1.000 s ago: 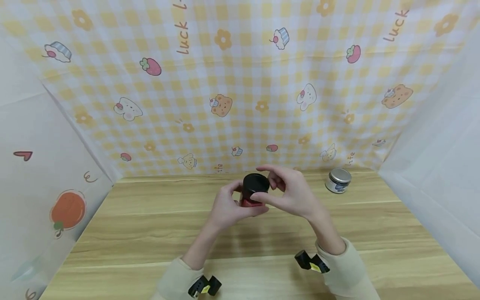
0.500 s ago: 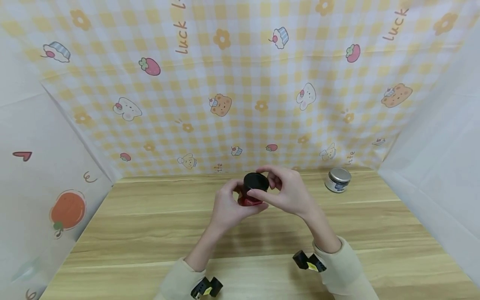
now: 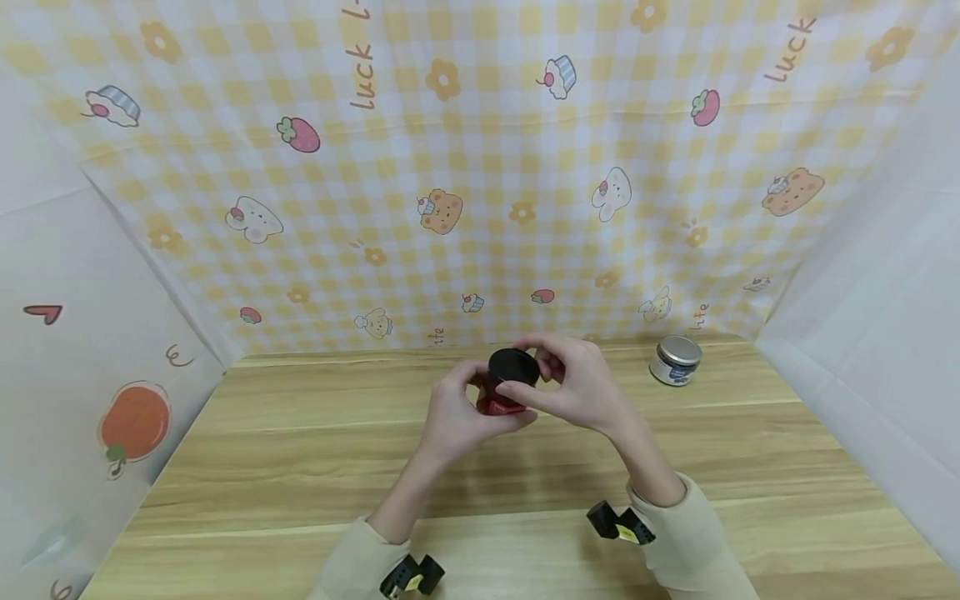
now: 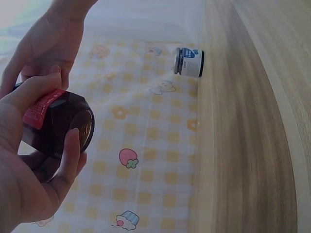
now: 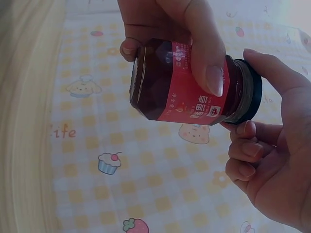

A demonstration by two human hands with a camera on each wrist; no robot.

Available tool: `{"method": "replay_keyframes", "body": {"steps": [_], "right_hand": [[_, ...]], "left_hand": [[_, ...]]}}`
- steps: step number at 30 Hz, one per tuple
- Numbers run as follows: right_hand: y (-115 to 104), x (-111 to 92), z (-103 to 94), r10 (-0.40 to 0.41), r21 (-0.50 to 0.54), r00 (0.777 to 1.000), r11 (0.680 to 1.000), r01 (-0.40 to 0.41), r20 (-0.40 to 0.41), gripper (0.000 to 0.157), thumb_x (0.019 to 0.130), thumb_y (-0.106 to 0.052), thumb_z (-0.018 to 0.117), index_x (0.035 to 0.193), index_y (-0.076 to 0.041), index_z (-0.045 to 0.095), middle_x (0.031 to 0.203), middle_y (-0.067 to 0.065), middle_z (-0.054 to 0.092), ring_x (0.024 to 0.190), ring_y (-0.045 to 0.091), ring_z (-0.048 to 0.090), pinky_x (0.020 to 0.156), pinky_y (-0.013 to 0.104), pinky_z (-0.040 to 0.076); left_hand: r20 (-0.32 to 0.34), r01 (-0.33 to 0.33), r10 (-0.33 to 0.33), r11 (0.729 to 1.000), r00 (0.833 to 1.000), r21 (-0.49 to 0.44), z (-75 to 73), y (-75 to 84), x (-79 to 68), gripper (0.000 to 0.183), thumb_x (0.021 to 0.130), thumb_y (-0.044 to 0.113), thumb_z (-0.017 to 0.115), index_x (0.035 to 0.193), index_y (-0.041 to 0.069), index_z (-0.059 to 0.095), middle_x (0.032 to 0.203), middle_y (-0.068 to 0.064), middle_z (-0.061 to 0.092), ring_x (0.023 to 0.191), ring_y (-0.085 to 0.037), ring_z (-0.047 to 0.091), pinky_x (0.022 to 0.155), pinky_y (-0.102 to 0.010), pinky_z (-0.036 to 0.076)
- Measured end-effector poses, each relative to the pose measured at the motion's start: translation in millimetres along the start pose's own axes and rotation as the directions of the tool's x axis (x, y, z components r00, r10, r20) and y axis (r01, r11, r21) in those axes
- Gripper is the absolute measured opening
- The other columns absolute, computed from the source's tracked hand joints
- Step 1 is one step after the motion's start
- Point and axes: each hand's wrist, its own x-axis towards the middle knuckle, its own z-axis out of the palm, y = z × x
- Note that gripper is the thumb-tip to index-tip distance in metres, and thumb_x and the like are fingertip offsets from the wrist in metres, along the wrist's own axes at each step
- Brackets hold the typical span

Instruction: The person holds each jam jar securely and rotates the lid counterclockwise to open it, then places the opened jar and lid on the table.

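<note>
My left hand grips a dark red glass jar with a red label around its body, holding it above the table. The jar has a black lid, which sits on its mouth. My right hand pinches the lid's rim between thumb and forefinger, the other fingers curled beside it. In the left wrist view the jar's base faces the camera, and the left hand's fingers wrap around the glass. The lid is mostly hidden there.
A second, smaller jar with a silver lid and white-and-blue label stands at the back right of the wooden table. A yellow checked cloth hangs along the back edge. White sheets flank both sides.
My right hand's thumb and forefinger have closed in on the lid's rim. The jar has shifted only slightly in my left hand. The second jar has stayed where it was.
</note>
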Motion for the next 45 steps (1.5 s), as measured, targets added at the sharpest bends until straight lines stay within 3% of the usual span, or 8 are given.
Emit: {"method": "replay_keyframes", "body": {"steps": [9,15,22,25,30,36,45], "right_hand": [[-1.3,-0.7,-3.2,-0.025,0.016,0.999,1.0,0.025,0.032,0.034,0.08,-0.022,0.087,0.107,-0.008,0.072,0.066,-0.004,0.049,0.058,0.01,0.043,0.054,0.023,0.036],[0.2,-1.9,-8.1,-0.053,0.064,0.993,0.997,0.046,0.105,0.037,0.078,-0.015,0.087,0.111,-0.01,0.071,0.068,-0.001,0.051,0.058,0.01,0.041,0.052,0.023,0.034],[1.8,-3.6,-12.5,-0.079,0.124,0.986,0.99,0.061,0.146,0.039,0.078,-0.009,0.086,0.114,-0.01,0.07,0.073,-0.002,0.054,0.059,0.011,0.043,0.051,0.023,0.035],[0.3,-3.6,-14.2,-0.084,0.142,0.983,0.988,0.061,0.166,0.039,0.078,-0.009,0.086,0.113,-0.012,0.071,0.073,-0.003,0.055,0.058,0.013,0.043,0.051,0.022,0.035],[-2.1,-4.4,-17.1,-0.09,0.147,0.977,0.987,0.063,0.191,0.038,0.077,-0.012,0.087,0.111,-0.014,0.071,0.074,-0.006,0.053,0.058,0.012,0.042,0.051,0.023,0.034],[-3.0,-4.6,-18.6,-0.127,0.184,0.97,0.979,0.089,0.206,0.037,0.079,-0.017,0.087,0.112,-0.012,0.071,0.075,-0.007,0.052,0.058,0.011,0.042,0.05,0.022,0.035],[-3.6,-4.7,-18.4,-0.209,0.27,0.949,0.952,0.143,0.234,0.036,0.083,-0.021,0.084,0.115,-0.012,0.07,0.077,-0.008,0.055,0.06,0.011,0.044,0.052,0.023,0.037]], "left_hand": [[0.107,0.018,-0.01,0.998,0.994,-0.067,-6.1,-0.1,1.2,0.043,0.066,0.022,0.097,0.099,0.014,0.07,0.089,0.003,0.066,0.086,-0.017,0.058,0.068,-0.03,0.051],[0.239,0.05,-0.019,0.991,0.971,-0.123,-12.4,0.3,3.5,0.04,0.068,0.02,0.095,0.101,0.017,0.073,0.092,0.004,0.069,0.089,-0.018,0.06,0.068,-0.037,0.057],[0.319,0.037,0.021,0.984,0.948,-0.177,-14.8,1.8,4.6,0.039,0.069,0.019,0.094,0.102,0.019,0.075,0.09,0.003,0.07,0.086,-0.02,0.059,0.062,-0.034,0.054],[0.373,0.087,0.018,0.961,0.927,-0.262,-15.8,1.6,3.9,0.04,0.071,0.014,0.093,0.107,0.017,0.075,0.096,-0.001,0.071,0.09,-0.022,0.06,0.061,-0.039,0.058],[0.467,0.177,0.031,0.901,0.884,-0.395,-16.6,0.7,3.1,0.044,0.073,0.005,0.09,0.113,0.008,0.073,0.105,-0.011,0.071,0.098,-0.029,0.064,0.067,-0.046,0.061],[0.515,0.195,0.082,0.866,0.853,-0.46,-17.9,0.5,2.5,0.045,0.073,0.0,0.089,0.114,-0.001,0.07,0.105,-0.013,0.07,0.092,-0.024,0.067,0.067,-0.041,0.061],[0.549,0.118,0.168,0.887,0.819,-0.447,-19.5,-2.2,3.7,0.046,0.072,0.017,0.093,0.107,-0.003,0.071,0.098,-0.006,0.072,0.085,-0.016,0.067,0.07,-0.033,0.059]]}}
